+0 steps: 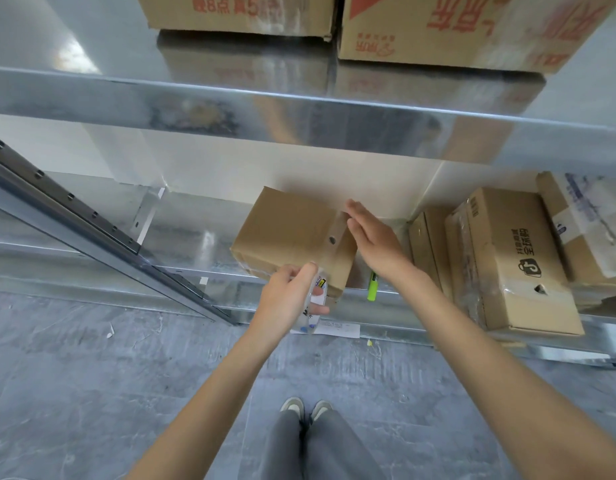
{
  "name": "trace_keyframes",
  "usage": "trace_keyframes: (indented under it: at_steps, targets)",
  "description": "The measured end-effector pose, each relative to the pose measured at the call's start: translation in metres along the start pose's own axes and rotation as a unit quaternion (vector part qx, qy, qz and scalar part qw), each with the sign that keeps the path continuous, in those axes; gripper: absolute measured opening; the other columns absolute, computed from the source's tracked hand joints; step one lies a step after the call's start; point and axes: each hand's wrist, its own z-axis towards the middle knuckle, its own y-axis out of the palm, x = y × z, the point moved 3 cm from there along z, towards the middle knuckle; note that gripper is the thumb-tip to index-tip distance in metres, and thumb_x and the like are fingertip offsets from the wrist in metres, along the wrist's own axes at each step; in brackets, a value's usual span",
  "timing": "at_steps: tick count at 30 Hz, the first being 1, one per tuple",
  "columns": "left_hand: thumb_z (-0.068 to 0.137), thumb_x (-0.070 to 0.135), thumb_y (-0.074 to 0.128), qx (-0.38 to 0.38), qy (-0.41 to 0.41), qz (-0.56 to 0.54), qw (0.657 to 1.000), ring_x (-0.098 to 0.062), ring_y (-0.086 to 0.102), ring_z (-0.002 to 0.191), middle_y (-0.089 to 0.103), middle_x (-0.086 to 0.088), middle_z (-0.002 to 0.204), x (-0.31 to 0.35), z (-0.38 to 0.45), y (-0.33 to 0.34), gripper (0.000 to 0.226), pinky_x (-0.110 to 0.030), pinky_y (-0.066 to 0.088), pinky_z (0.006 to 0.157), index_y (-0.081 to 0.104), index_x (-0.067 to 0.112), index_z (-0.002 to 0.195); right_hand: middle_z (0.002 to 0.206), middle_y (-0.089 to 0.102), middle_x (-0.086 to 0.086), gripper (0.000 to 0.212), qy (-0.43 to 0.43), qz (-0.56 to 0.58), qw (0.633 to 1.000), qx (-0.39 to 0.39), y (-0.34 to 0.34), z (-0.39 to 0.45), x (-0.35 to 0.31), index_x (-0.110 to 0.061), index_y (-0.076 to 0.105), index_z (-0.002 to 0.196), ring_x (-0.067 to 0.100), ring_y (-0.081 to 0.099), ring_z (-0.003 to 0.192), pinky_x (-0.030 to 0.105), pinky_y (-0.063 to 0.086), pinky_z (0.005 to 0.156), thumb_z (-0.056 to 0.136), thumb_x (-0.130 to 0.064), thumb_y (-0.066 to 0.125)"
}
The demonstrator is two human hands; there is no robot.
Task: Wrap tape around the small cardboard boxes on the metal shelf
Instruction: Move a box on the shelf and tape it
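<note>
A small brown cardboard box (292,233) lies on the lower metal shelf (195,244), its near corner jutting past the shelf's front edge. My left hand (285,299) grips a roll of clear tape (315,299) just below that corner. My right hand (372,237) is held flat with straight fingers against the box's right side. A strip of tape shows along the box's right edge.
Several more cardboard boxes (514,258) lie at the right end of the lower shelf. A green marker (373,287) lies on the shelf by the box. Two large cartons (455,26) stand on the upper shelf. A slanted metal rail (74,216) crosses at left. Paper (337,330) lies on the floor.
</note>
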Motion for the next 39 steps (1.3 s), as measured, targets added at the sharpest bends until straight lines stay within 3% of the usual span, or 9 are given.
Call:
trace_keyframes:
  at_steps: [3, 7, 11, 17, 23, 27, 29, 32, 39]
  targets:
    - [0.095, 0.045, 0.045, -0.024, 0.012, 0.026, 0.999, -0.028, 0.07, 0.055, 0.076, -0.004, 0.087, 0.002, 0.0, -0.002, 0.03, -0.032, 0.047, 0.065, 0.054, 0.017, 0.103, 0.161, 0.016, -0.006, 0.049, -0.038, -0.104, 0.993, -0.046, 0.004, -0.005, 0.004, -0.014, 0.024, 0.153, 0.005, 0.005, 0.148, 0.016, -0.001, 0.114, 0.106, -0.029, 0.024]
    - [0.097, 0.045, 0.043, -0.026, 0.043, 0.047, 0.998, -0.021, 0.06, 0.043, 0.073, -0.014, 0.067, 0.0, -0.003, -0.003, 0.046, -0.025, 0.05, 0.058, 0.057, 0.001, 0.101, 0.162, 0.009, -0.003, 0.05, -0.042, -0.166, 0.984, -0.058, 0.004, -0.007, 0.003, -0.013, 0.016, 0.154, 0.008, 0.001, 0.149, 0.02, -0.005, 0.115, 0.106, -0.026, 0.022]
    - [0.096, 0.036, 0.043, 0.003, 0.08, 0.077, 0.994, -0.017, 0.058, 0.043, 0.07, -0.011, 0.058, -0.005, -0.01, -0.003, 0.037, -0.031, 0.049, 0.067, 0.059, 0.006, 0.08, 0.163, 0.005, -0.001, 0.052, -0.04, -0.202, 0.976, -0.066, 0.003, -0.008, 0.0, -0.012, 0.012, 0.155, 0.01, -0.001, 0.149, 0.025, -0.004, 0.117, 0.106, -0.024, 0.021]
    - [0.096, 0.041, 0.041, 0.053, 0.115, 0.138, 0.982, -0.012, 0.059, 0.046, 0.067, -0.005, 0.051, -0.013, -0.015, 0.009, 0.047, -0.027, 0.044, 0.061, 0.059, 0.009, 0.066, 0.163, -0.001, 0.0, 0.053, -0.034, -0.245, 0.967, -0.064, 0.006, -0.013, -0.003, -0.012, 0.005, 0.155, 0.011, -0.005, 0.149, 0.028, -0.004, 0.119, 0.106, -0.027, 0.018]
    - [0.099, 0.04, 0.041, 0.058, 0.097, 0.137, 0.984, -0.011, 0.059, 0.043, 0.068, -0.001, 0.052, -0.04, -0.013, 0.012, 0.036, -0.019, 0.041, 0.051, 0.055, 0.013, 0.079, 0.163, 0.0, 0.004, 0.054, -0.041, -0.262, 0.963, -0.048, 0.008, -0.015, -0.003, -0.009, 0.006, 0.154, 0.015, -0.003, 0.15, 0.03, -0.002, 0.12, 0.105, -0.024, 0.021]
    - [0.097, 0.043, 0.046, 0.055, 0.124, 0.118, 0.984, -0.014, 0.066, 0.046, 0.07, 0.0, 0.073, -0.046, -0.008, 0.01, 0.027, -0.033, 0.049, 0.059, 0.049, 0.019, 0.108, 0.163, 0.001, 0.003, 0.054, -0.041, -0.257, 0.964, -0.049, 0.009, -0.013, -0.004, -0.01, 0.007, 0.155, 0.014, -0.003, 0.15, 0.03, -0.002, 0.12, 0.105, -0.025, 0.021]
    - [0.093, 0.042, 0.051, 0.06, 0.158, 0.126, 0.977, -0.014, 0.067, 0.047, 0.063, 0.005, 0.085, -0.047, -0.007, 0.009, 0.045, -0.037, 0.053, 0.064, 0.029, 0.035, 0.132, 0.163, 0.001, 0.002, 0.054, -0.039, -0.26, 0.964, -0.049, 0.009, -0.013, -0.003, -0.011, 0.007, 0.155, 0.013, -0.003, 0.15, 0.031, -0.002, 0.12, 0.105, -0.025, 0.02]
    - [0.088, 0.042, 0.052, 0.023, 0.178, 0.144, 0.973, -0.014, 0.068, 0.049, 0.061, 0.003, 0.078, -0.048, -0.001, 0.006, 0.072, -0.039, 0.054, 0.065, 0.009, 0.057, 0.144, 0.163, 0.0, 0.0, 0.054, -0.039, -0.264, 0.962, -0.051, 0.009, -0.014, -0.002, -0.012, 0.006, 0.155, 0.011, -0.003, 0.149, 0.032, -0.003, 0.12, 0.104, -0.026, 0.02]
    - [0.082, 0.041, 0.06, -0.043, 0.17, 0.182, 0.968, -0.018, 0.064, 0.067, 0.063, -0.007, 0.077, -0.047, 0.021, -0.012, 0.082, -0.029, 0.054, 0.073, 0.01, 0.062, 0.144, 0.163, 0.001, 0.0, 0.056, -0.053, -0.314, 0.947, -0.046, 0.006, -0.022, -0.001, -0.012, 0.006, 0.155, 0.012, -0.002, 0.149, 0.036, -0.002, 0.121, 0.103, -0.029, 0.021]
